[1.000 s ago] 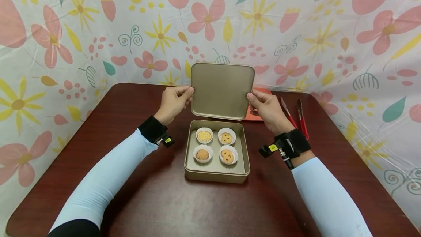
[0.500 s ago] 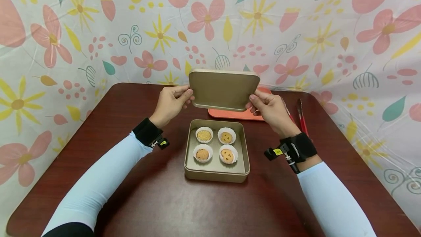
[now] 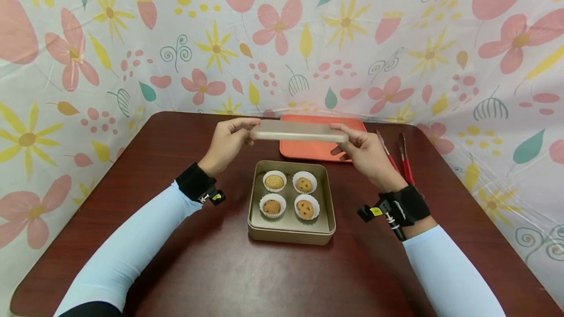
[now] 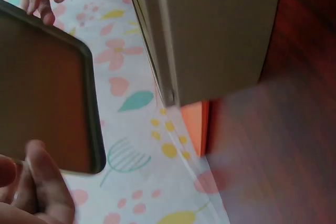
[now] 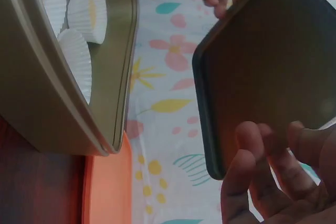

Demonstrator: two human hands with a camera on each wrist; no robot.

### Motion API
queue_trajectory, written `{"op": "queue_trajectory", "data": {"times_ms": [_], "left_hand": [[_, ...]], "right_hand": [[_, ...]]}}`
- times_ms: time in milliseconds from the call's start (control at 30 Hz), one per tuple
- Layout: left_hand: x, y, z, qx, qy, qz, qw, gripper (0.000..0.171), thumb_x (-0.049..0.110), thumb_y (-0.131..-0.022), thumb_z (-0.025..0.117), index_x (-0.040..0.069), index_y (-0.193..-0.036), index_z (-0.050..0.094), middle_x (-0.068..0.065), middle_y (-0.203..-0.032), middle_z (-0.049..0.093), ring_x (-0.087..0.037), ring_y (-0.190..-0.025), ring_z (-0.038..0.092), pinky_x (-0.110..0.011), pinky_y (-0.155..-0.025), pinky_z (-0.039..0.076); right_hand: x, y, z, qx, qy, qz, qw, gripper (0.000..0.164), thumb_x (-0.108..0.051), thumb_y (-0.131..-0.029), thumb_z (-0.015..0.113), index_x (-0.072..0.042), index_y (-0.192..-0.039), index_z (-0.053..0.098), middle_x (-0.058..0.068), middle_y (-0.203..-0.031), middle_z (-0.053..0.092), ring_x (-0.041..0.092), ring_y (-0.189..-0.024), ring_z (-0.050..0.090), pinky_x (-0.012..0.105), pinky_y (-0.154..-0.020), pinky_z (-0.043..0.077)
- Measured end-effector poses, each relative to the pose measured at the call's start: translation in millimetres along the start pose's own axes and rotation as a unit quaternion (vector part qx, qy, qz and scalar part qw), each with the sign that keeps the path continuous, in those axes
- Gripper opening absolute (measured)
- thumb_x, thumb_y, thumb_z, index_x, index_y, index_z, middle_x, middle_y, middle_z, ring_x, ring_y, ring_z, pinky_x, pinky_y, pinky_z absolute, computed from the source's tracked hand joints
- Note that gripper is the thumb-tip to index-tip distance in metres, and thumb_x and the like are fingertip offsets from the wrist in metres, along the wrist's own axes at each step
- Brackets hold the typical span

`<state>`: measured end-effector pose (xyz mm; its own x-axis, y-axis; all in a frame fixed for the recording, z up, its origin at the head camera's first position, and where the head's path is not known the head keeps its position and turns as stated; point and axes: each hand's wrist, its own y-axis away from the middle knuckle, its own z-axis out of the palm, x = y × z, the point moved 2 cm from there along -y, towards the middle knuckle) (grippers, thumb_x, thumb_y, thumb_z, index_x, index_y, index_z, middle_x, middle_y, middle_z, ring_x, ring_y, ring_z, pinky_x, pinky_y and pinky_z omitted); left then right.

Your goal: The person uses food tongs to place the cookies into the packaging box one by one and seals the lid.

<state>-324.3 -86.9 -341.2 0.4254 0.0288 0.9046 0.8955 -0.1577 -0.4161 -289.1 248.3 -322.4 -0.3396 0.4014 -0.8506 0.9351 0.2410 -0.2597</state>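
A gold-coloured tin lid hangs nearly level behind and above the matching tin. My left hand pinches the lid's left edge, and my right hand grips the opposite edge. From the left wrist view, the lid's dark inner side shows with fingers at its rim. Inside the tin stand several white paper cups holding cookies, among them a round textured cookie at the back left and a cookie with holes at the front right.
An orange tray lies behind the tin, partly covered by the lid in the head view. Red-handled tongs lie at the back right beyond my right hand. A flower-patterned cloth hangs behind the dark wooden table.
The lid has tipped from upright, inner side facing me, to nearly level, its outer top now showing. Both hands keep hold of it. More of the orange tray shows; the tin stays put.
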Motion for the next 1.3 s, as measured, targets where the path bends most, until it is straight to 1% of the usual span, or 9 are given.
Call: {"op": "queue_trajectory", "data": {"times_ms": [100,200,333,400,600,667,867,1033,1300], "left_hand": [[-0.2,5.6,2.1,0.007,0.014,-0.023,0.9996,0.025,0.004,-0.103,0.058,-0.004,-0.121,0.072,-0.011,-0.104,0.074,-0.013,-0.075,0.066,-0.029,-0.069,0.058],[-0.7,10.3,3.7,0.007,0.035,-0.049,0.9982,0.025,0.012,-0.104,0.062,-0.005,-0.12,0.072,-0.007,-0.095,0.074,-0.013,-0.077,0.069,-0.029,-0.068,0.06],[-0.1,14.0,5.2,-0.002,0.036,-0.064,0.9973,0.025,0.014,-0.102,0.067,-0.004,-0.119,0.072,-0.008,-0.095,0.074,-0.016,-0.076,0.07,-0.035,-0.07,0.064],[0.9,15.8,5.6,-0.007,0.02,-0.067,0.9975,0.025,0.013,-0.101,0.068,-0.002,-0.121,0.071,-0.011,-0.098,0.075,-0.016,-0.075,0.07,-0.035,-0.07,0.064],[1.4,20.1,5.9,-0.015,-0.024,-0.1,0.9945,0.039,0.013,-0.101,0.068,0.001,-0.137,0.061,-0.019,-0.106,0.074,-0.024,-0.079,0.07,-0.027,-0.068,0.061],[0.9,21.5,5.9,-0.019,-0.04,-0.115,0.9924,0.042,0.014,-0.101,0.067,0.0,-0.14,0.059,-0.02,-0.109,0.073,-0.024,-0.08,0.069,-0.026,-0.068,0.06],[-0.4,31.4,6.1,-0.029,-0.059,-0.148,0.9868,0.041,0.015,-0.103,0.065,0.0,-0.141,0.059,-0.02,-0.114,0.072,-0.02,-0.084,0.069,-0.029,-0.074,0.061],[-2.7,40.4,8.5,-0.041,-0.049,-0.157,0.9855,0.042,0.014,-0.103,0.064,0.0,-0.142,0.058,-0.02,-0.119,0.069,-0.022,-0.089,0.069,-0.035,-0.078,0.063],[-6.6,52.5,9.4,-0.055,-0.079,-0.152,0.9837,0.041,0.012,-0.104,0.063,-0.001,-0.142,0.057,-0.019,-0.123,0.067,-0.024,-0.096,0.068,-0.056,-0.09,0.059]], "right_hand": [[0,4,0,-0.01,-0.013,0.011,1.0,0.043,-0.012,-0.107,0.055,-0.02,-0.15,0.055,0.011,-0.116,0.071,0.015,-0.091,0.069,0.024,-0.072,0.058],[0,5,2,-0.026,-0.065,0.039,0.997,0.043,-0.008,-0.109,0.05,-0.017,-0.151,0.054,0.011,-0.127,0.065,0.013,-0.094,0.068,0.024,-0.074,0.058],[-1,5,4,-0.034,-0.164,0.085,0.982,0.041,-0.016,-0.11,0.051,-0.008,-0.15,0.053,0.009,-0.136,0.057,0.015,-0.102,0.066,0.025,-0.078,0.06],[-2,5,4,-0.033,-0.177,0.099,0.979,0.044,-0.019,-0.108,0.055,-0.006,-0.15,0.052,0.007,-0.135,0.059,0.014,-0.101,0.066,0.024,-0.078,0.06],[-4,8,8,-0.052,-0.119,0.125,0.984,0.063,-0.017,-0.107,0.058,-0.006,-0.161,0.029,0.014,-0.118,0.07,0.014,-0.091,0.07,0.027,-0.077,0.061],[-4,10,10,-0.064,-0.107,0.139,0.982,0.065,-0.017,-0.107,0.058,-0.006,-0.162,0.025,0.017,-0.126,0.065,0.015,-0.096,0.071,0.03,-0.081,0.062],[-4,17,16,-0.084,-0.103,0.176,0.975,0.063,-0.016,-0.105,0.061,-0.008,-0.161,0.031,0.02,-0.144,0.047,0.018,-0.102,0.068,0.033,-0.085,0.062],[-4,23,19,-0.095,-0.096,0.168,0.977,0.062,-0.016,-0.104,0.063,-0.003,-0.158,0.035,0.02,-0.132,0.05,0.015,-0.1,0.066,0.031,-0.083,0.061],[-1,35,28,-0.107,-0.073,0.159,0.979,0.06,-0.017,-0.103,0.065,0.001,-0.154,0.038,0.021,-0.126,0.05,0.017,-0.094,0.067,0.029,-0.079,0.061]]}}
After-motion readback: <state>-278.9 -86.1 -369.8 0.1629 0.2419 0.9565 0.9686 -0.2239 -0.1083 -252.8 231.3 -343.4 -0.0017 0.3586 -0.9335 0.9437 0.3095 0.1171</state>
